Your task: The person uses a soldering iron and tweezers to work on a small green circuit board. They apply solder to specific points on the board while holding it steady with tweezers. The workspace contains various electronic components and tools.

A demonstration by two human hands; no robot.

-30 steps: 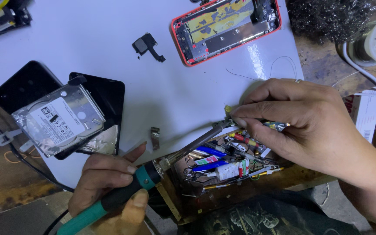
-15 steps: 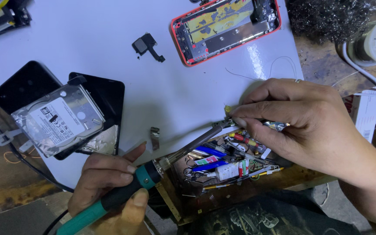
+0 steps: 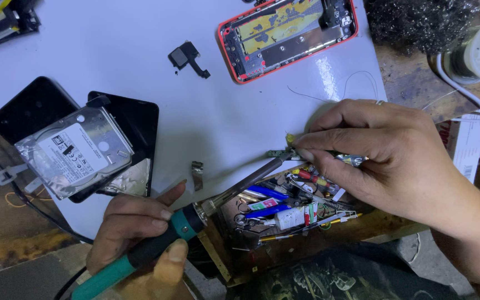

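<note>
Two hands are at work at the near edge of the white sheet [image 3: 140,50] on my counter [image 3: 6,244]. My left hand [image 3: 134,233] is curled shut around the green and black handle of a soldering iron [image 3: 195,214], thumb on the near side and fingers wrapped over the far side. The iron slants up and to the right, and its metal tip ends at my right fingertips. My right hand [image 3: 384,161] comes in from the right with the wrist raised, fingers bent and bunched together, pinching a small metal part [image 3: 278,153] that lies on the sheet just where the tip meets it. A bit of yellow shows just above that pinch. I cannot tell what the part is; most of it is hidden under my fingers.

Just near of the part sits an open tray [image 3: 284,208] crowded with small tools and bits, too tangled to sort out. A bent metal clip [image 3: 197,173] lies on the sheet to the left of the iron's shaft. Farther left is a hard drive [image 3: 76,151] resting on a black phone panel [image 3: 134,119]. At the far side lies an opened red phone [image 3: 290,30], with a small black part [image 3: 184,57] to its left. My right forearm runs off the right edge.
</note>
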